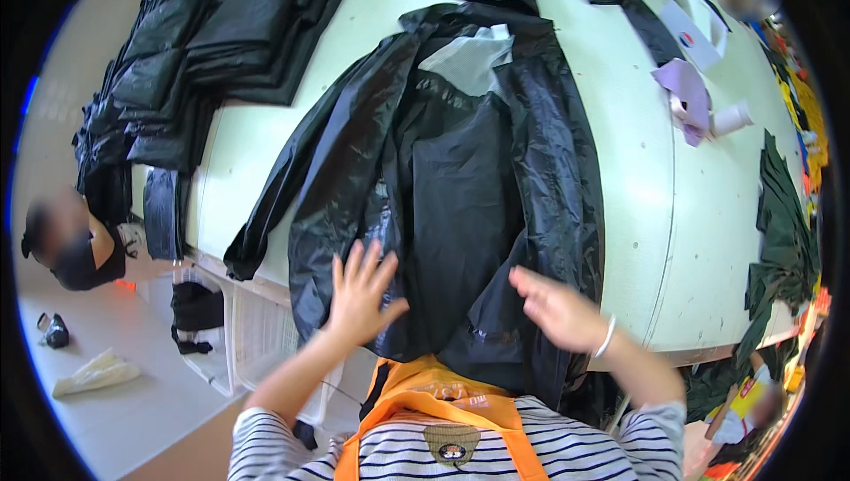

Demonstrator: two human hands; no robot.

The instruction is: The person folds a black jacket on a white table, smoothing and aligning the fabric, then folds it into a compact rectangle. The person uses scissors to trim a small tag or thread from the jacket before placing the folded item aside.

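Note:
A black, shiny jacket lies spread open on the pale table, its collar end away from me and its hem hanging over the near edge. Its front panels are parted, showing dark lining and a light grey patch near the neck. My left hand, fingers spread, is over the left front panel near the hem. Over the right panel is my right hand, slightly blurred, with fingers stretched out and nothing in them. Whether either palm touches the cloth, I cannot tell.
Stacks of folded black garments cover the far left of the table. At right are a white box, a purple cloth, a white roll and dark green fabric. A white crate stands below the left edge. Other people are nearby.

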